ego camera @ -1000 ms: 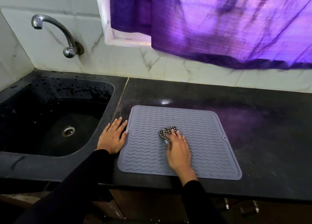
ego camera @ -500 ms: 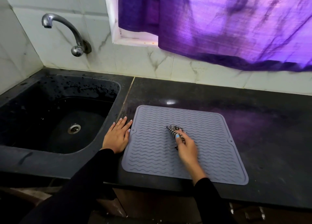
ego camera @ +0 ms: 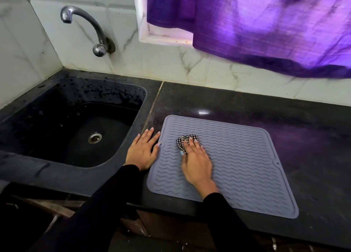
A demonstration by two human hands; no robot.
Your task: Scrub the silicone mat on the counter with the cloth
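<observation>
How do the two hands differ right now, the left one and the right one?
The left hand lies flat on the counter beside the mat, thumb on its edge; the right hand is on the mat. The left holds nothing; the right presses the checked cloth. Both wear black sleeves.

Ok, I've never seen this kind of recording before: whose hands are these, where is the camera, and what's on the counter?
No machine here: a person wears a wide-angle camera on the head, looking down at their own bare hands. On the black stone counter lies a grey wavy-ribbed silicone mat. The right hand presses a small black-and-white checked cloth onto the mat, its fingers laid over it. The left hand rests flat beside the mat's left edge, thumb at its rim. Left of that is a dark sink under a metal tap.
</observation>
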